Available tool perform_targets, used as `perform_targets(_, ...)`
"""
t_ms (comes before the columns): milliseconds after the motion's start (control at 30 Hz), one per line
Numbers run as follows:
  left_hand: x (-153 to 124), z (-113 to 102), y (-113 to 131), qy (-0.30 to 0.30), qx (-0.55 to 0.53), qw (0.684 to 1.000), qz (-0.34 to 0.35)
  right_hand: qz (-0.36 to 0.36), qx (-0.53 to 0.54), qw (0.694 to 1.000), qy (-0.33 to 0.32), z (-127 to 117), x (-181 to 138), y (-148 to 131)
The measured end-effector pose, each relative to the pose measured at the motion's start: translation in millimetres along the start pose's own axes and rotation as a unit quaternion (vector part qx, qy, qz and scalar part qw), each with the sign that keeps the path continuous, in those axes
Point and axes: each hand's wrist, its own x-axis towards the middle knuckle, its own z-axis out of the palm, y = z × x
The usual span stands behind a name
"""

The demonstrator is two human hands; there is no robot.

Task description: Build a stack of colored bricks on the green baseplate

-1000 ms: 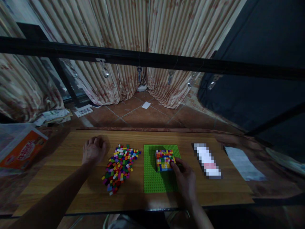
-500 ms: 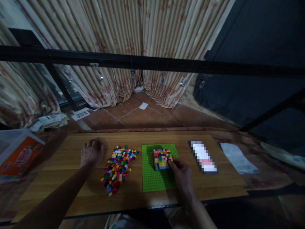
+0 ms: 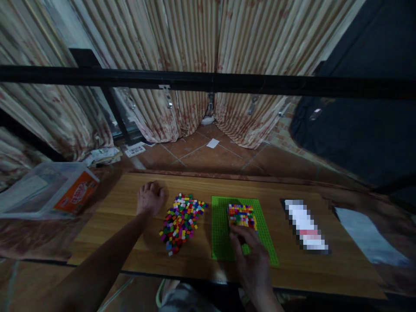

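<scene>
A green baseplate (image 3: 224, 242) lies on the wooden table (image 3: 107, 229). On it stands a square block (image 3: 242, 214) built of many small coloured bricks. My right hand (image 3: 251, 260) reaches over the plate's near part, fingers curled against the block's front edge. Whether it pinches a brick is hidden. A loose heap of small coloured bricks (image 3: 182, 221) lies left of the plate. My left hand (image 3: 150, 199) rests on the table beside the heap, fingers curled under, holding nothing I can see.
A blurred-out oblong object (image 3: 307, 227) lies right of the plate, with a pale sheet (image 3: 367, 236) beyond it. A clear plastic box with an orange packet (image 3: 74, 195) sits off the table's left end. A black bar (image 3: 208, 82) crosses above; curtains hang behind.
My right hand has drawn back from the block's right corner to its front edge. The view has swung left. My left hand has stayed beside the heap.
</scene>
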Motion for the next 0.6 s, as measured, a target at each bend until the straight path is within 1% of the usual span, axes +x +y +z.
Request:
perform_targets(67,0,2,-1,0.009,0.001,1.0,0.001,-0.044,-0.011,0.997,-0.07,19,0,-11)
perform_targets(167,-1,3,-1,0.014,0.006,1.0,0.001,-0.084,-0.059,0.986,-0.132,48,9,-15)
perform_targets(233,-2,3,-1,0.015,0.008,1.0,0.0,-0.099,-0.105,0.978,-0.153,65,21,-12)
perform_targets(333,-3,3,-1,0.015,0.014,1.0,0.002,-0.107,-0.17,0.966,-0.161,86,44,-7)
perform_targets(400,-3,4,-1,0.016,0.016,1.0,0.003,-0.109,-0.196,0.957,-0.182,96,58,-5)
perform_targets(467,-4,4,-1,0.021,0.015,1.0,0.005,-0.112,-0.214,0.946,-0.218,101,67,-4)
perform_targets(533,-5,4,0,0.026,0.014,1.0,0.006,-0.116,-0.223,0.936,-0.248,103,68,-2)
perform_targets(600,-5,5,0,0.03,0.01,0.999,0.006,-0.118,-0.223,0.932,-0.261,102,62,1)
